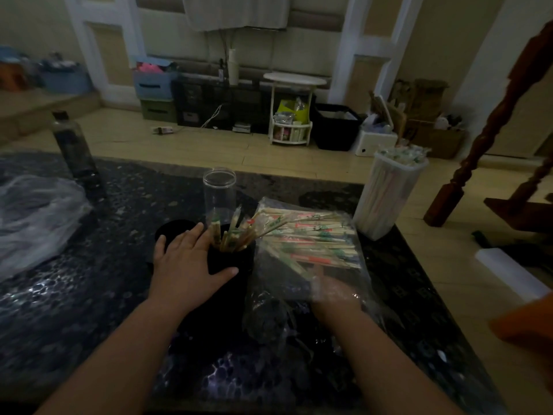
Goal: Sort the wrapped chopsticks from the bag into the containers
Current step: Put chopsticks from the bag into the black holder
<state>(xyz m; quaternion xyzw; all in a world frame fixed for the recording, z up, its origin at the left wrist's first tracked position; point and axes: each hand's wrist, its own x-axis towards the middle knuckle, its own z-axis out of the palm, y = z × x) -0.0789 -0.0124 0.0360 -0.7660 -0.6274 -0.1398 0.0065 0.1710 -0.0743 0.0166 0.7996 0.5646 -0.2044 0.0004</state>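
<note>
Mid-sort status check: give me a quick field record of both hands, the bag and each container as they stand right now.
left hand: fingers spread, resting against the black cup
right hand: inside the bag, blurred, grip unclear
bag: clear plastic, lying flat, many wrapped chopsticks inside
black cup: several wrapped pairs standing in it
clear jar: behind the black cup, looks empty
white container: far right, packed full

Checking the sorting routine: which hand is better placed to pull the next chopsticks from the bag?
Right hand: it is inside the bag, near the chopsticks; the left hand rests on the black container.
</note>
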